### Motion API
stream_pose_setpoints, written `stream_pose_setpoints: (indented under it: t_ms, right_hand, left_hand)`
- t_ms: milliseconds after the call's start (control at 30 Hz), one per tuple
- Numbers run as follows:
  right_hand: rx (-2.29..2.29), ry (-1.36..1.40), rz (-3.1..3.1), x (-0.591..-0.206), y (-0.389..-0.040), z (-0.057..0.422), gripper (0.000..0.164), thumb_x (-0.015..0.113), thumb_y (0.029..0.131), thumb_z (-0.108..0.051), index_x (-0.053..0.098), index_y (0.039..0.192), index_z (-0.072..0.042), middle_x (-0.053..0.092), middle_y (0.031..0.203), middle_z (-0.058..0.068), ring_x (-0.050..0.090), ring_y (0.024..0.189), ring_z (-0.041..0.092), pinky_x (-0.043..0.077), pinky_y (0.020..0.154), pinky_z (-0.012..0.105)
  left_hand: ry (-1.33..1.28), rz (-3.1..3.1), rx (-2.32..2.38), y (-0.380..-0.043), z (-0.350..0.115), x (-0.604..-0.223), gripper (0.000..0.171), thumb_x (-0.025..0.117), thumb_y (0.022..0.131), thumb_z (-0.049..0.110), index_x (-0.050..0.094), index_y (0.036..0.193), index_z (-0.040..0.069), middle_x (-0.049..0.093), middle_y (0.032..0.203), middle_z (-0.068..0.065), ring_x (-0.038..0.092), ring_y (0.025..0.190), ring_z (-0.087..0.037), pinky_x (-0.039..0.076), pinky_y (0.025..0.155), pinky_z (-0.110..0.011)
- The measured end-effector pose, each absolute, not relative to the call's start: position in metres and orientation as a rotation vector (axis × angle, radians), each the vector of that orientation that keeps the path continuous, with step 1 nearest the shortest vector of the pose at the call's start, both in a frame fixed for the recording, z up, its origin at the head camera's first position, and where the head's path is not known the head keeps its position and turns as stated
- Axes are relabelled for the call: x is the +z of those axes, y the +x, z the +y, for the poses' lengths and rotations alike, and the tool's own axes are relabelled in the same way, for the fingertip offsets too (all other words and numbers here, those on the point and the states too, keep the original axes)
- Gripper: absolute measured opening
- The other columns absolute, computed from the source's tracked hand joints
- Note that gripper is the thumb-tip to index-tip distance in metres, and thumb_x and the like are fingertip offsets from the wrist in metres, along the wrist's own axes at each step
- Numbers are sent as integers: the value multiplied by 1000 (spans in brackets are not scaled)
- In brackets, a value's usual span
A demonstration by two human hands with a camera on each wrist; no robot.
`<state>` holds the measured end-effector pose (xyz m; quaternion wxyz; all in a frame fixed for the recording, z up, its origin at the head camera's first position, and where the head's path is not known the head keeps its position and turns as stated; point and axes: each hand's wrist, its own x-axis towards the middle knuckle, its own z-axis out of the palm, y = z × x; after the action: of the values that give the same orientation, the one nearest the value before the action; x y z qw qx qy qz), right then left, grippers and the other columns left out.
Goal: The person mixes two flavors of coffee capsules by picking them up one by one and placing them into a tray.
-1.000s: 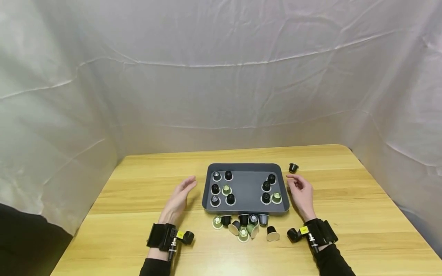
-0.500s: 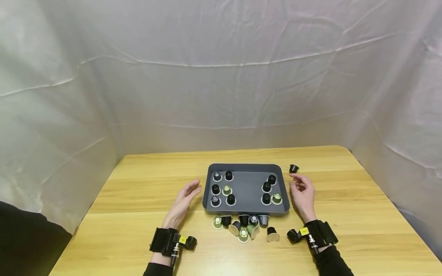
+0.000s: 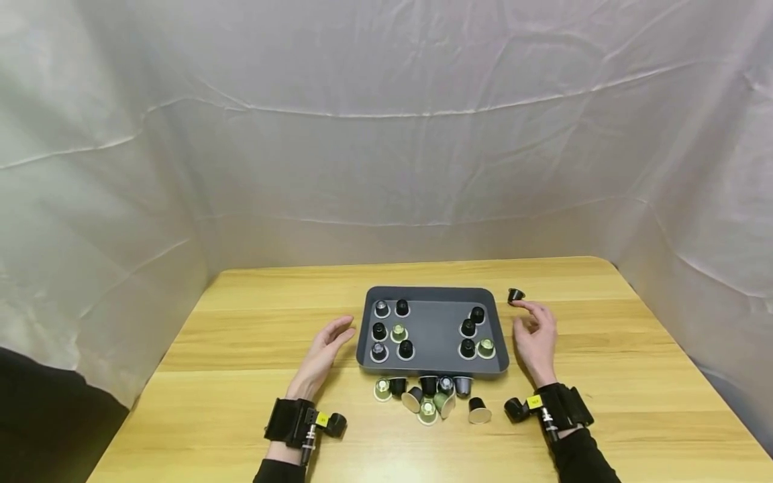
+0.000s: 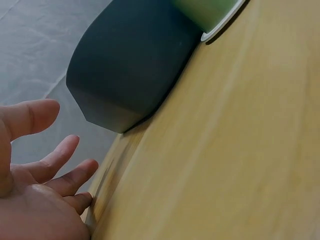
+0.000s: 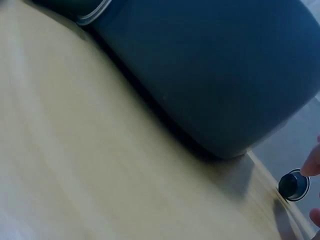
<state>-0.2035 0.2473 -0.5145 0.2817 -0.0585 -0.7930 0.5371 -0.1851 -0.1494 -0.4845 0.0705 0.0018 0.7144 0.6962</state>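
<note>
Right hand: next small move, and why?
Probably bring the thumb up to pinch the black capsule right of the tray: in the head view, fingers of the right hand reach its near edge, while the thumb sits apart. Contact isn't clear.

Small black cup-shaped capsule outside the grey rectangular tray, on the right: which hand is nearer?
Right. The right hand is right at the near side of the capsule, contact unclear; the left hand is across the tray, off its left edge.
</note>
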Motion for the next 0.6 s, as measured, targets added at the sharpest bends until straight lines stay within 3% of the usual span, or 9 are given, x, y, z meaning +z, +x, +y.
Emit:
stream_pose_setpoints:
  t_ms: [100, 200, 367, 600]
  right_hand:
    - [1417, -91, -2191, -516, -204, 249, 42, 59, 83, 12, 65, 124, 4, 50, 142, 24, 38, 132, 37, 36, 109, 53]
    - [1348, 6, -2278, -518, -206, 251, 51, 60, 81, 11, 60, 132, 4, 41, 154, 26, 26, 145, 48, 19, 118, 69]
    - [1248, 133, -2389, -519, -208, 254, 59, 58, 83, 11, 51, 141, 5, 27, 160, 33, 11, 149, 57, 6, 118, 77]
    - [1138, 157, -2566, -514, -208, 254, 64, 57, 88, 7, 41, 150, 0, 14, 164, 31, 2, 151, 58, 5, 115, 80]
  left_hand:
    - [-3, 2154, 2096, -185, -149, -485, 52, 56, 101, 11, 40, 147, -7, 37, 157, -28, 33, 148, -41, 23, 127, -54]
    - [0, 2161, 2090, -185, -148, -486, 52, 56, 101, 11, 40, 147, -7, 37, 157, -27, 34, 148, -41, 23, 126, -54]
    - [8, 2156, 2086, -186, -148, -488, 52, 56, 101, 10, 41, 147, -6, 37, 158, -26, 33, 149, -39, 23, 127, -53]
    - [9, 2156, 2100, -188, -148, -490, 51, 56, 100, 9, 41, 147, -6, 37, 158, -25, 33, 149, -39, 24, 126, -52]
